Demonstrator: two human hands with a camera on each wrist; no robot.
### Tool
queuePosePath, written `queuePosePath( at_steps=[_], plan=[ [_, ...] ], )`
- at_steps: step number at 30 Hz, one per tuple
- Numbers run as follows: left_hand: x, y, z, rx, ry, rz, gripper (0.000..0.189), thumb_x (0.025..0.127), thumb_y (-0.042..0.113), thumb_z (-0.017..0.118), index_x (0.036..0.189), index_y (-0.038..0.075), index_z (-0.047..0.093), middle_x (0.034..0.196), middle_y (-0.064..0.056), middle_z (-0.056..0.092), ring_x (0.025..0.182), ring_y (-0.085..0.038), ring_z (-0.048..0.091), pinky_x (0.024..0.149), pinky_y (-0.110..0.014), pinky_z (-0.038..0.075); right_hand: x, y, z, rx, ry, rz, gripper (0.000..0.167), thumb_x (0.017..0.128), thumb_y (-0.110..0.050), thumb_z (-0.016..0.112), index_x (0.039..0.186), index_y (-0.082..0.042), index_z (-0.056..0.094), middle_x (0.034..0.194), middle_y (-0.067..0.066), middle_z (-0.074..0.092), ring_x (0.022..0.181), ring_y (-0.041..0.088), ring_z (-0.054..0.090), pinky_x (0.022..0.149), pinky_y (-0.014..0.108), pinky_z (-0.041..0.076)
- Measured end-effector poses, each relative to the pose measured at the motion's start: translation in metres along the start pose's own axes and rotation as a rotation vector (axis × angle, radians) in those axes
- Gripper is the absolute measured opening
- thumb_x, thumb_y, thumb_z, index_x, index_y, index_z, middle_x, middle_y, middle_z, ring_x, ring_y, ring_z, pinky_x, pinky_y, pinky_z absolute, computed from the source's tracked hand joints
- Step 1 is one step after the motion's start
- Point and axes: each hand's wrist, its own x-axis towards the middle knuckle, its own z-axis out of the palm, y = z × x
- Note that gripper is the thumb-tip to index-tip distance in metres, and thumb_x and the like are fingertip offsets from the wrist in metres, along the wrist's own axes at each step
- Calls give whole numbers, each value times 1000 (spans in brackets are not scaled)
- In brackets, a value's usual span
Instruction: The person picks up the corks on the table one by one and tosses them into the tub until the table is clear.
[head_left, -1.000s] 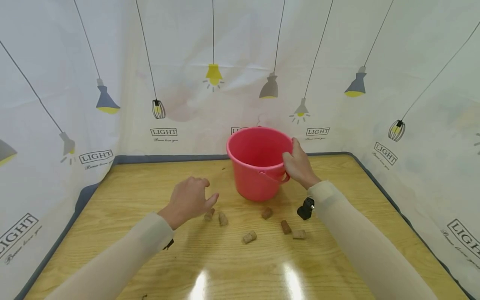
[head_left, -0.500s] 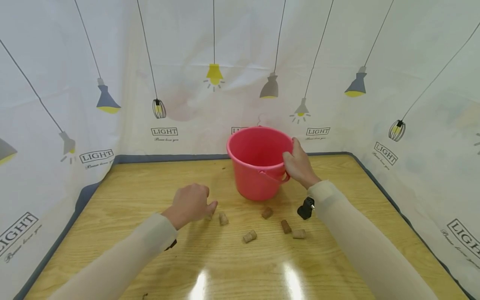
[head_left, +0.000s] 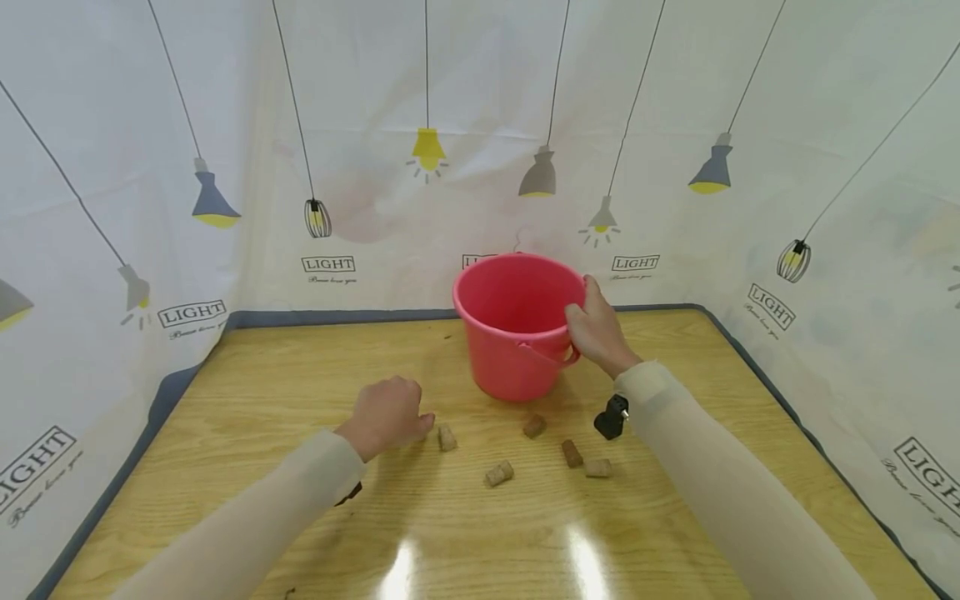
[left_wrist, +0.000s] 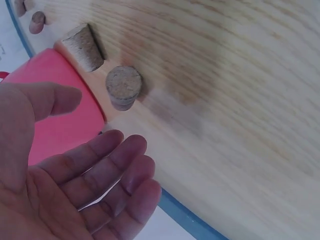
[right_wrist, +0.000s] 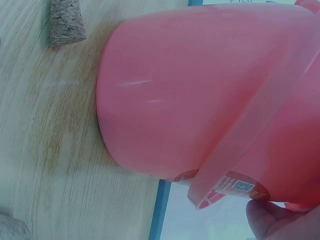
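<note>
A pink plastic bucket (head_left: 517,358) stands upright toward the back of the table, its inside walls bare in the head view. My right hand (head_left: 600,333) grips its rim on the right side, thumb on the outer wall. My left hand (head_left: 386,414) is low over the table, left of the bucket. In the left wrist view its fingers are apart and slightly bent, with nothing between them. A tapered cork (left_wrist: 124,85) stands just beyond those fingertips; the hand hides it in the head view. Beside it lies another cork (left_wrist: 85,47), close to the bucket.
Several more corks lie in front of the bucket, among them a pale cork (head_left: 498,473), a brown cork (head_left: 572,453) and a light cork (head_left: 597,468). A lamp-printed white cloth (head_left: 375,208) walls in the wooden table (head_left: 247,375) at the back and sides.
My left hand has moved slightly right and down over the leftmost cork, covering it in the head view. The right hand and the bucket have stayed put.
</note>
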Motion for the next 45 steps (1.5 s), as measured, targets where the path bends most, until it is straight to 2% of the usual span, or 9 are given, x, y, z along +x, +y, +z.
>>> queuePosePath(
  at_steps=[13,20,31,41,45],
  plan=[
    [3,-2,13,-28,5,-11,48,90,24,65,52,18,36,46,9,20,45,-9,21,41,-28,21,0,1,0,3,3,-6,71,101,-18,36,164,-2,5,163,22,31,143,39,39,115,56,36],
    [1,-3,18,-27,19,0,44,87,18,60,55,19,29,50,9,15,48,-9,16,42,-28,18,-1,-1,0,26,-6,2,72,101,-20,36,164,-5,5,162,21,31,140,38,41,108,56,44],
    [1,-1,20,-22,9,2,45,88,15,59,56,19,28,49,8,15,48,-9,13,43,-28,15,0,1,0,30,-7,1,72,101,-19,37,164,-4,5,163,20,29,141,38,39,111,56,41],
    [1,-2,15,-41,39,-1,46,93,22,62,54,18,38,48,7,26,46,-9,25,41,-28,26,0,1,0,30,-8,3,72,102,-19,36,164,-3,3,165,20,26,145,38,36,115,56,36],
    [0,-2,11,-63,74,14,50,96,25,62,51,18,41,46,9,26,43,-7,25,39,-26,25,0,0,0,31,-12,6,72,102,-19,36,164,-3,3,165,21,27,144,38,37,114,56,37]
  ],
)
